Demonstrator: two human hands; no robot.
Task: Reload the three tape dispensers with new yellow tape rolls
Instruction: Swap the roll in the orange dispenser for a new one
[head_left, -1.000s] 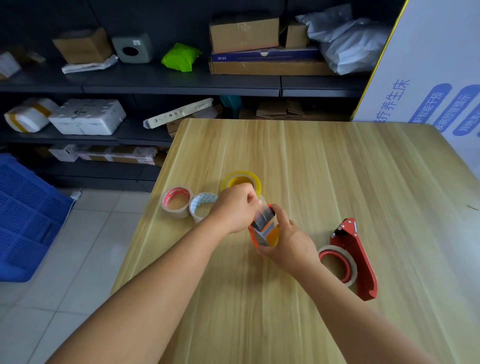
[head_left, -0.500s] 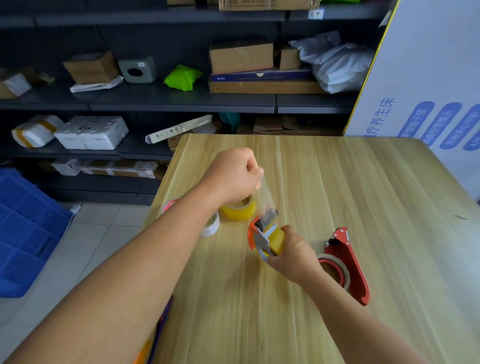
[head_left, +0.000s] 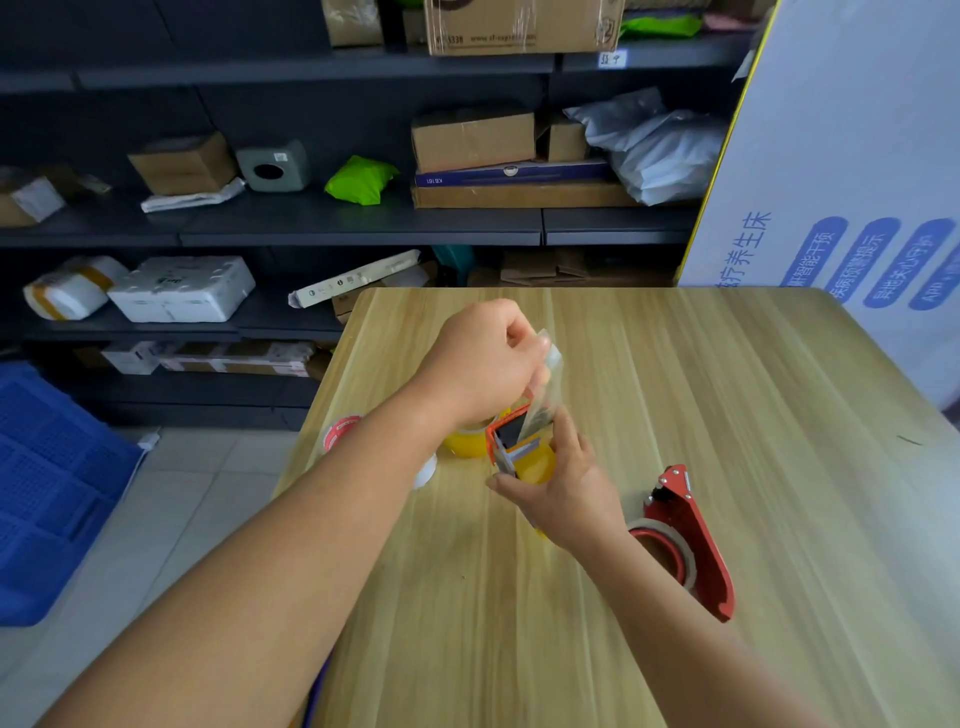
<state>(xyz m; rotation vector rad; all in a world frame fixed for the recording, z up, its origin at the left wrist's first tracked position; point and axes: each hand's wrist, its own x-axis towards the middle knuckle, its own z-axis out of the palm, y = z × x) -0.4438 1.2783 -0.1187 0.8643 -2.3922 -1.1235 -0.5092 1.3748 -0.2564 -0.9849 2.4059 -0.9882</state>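
Note:
My right hand (head_left: 563, 488) grips an orange tape dispenser (head_left: 506, 441) with a yellow roll (head_left: 535, 465) mounted in it, standing on the wooden table (head_left: 675, 395). My left hand (head_left: 483, 364) pinches the free end of the tape strip (head_left: 543, 395), which stretches up from the dispenser's mouth. A loose yellow tape roll (head_left: 465, 441) sits just behind the dispenser, partly hidden by my left wrist. A red dispenser (head_left: 693, 540) holding a pale roll lies on its side to the right.
Two used rolls, one with a red core (head_left: 337, 431) and a white one (head_left: 425, 470), rest near the table's left edge under my left forearm. Dark shelves (head_left: 363, 223) with boxes stand behind. A white printed board (head_left: 852, 182) leans at the right. A blue crate (head_left: 47, 483) is on the floor.
My left hand has drawn the tape strip up and away from the dispenser. The view has tilted upward, showing more of the shelves.

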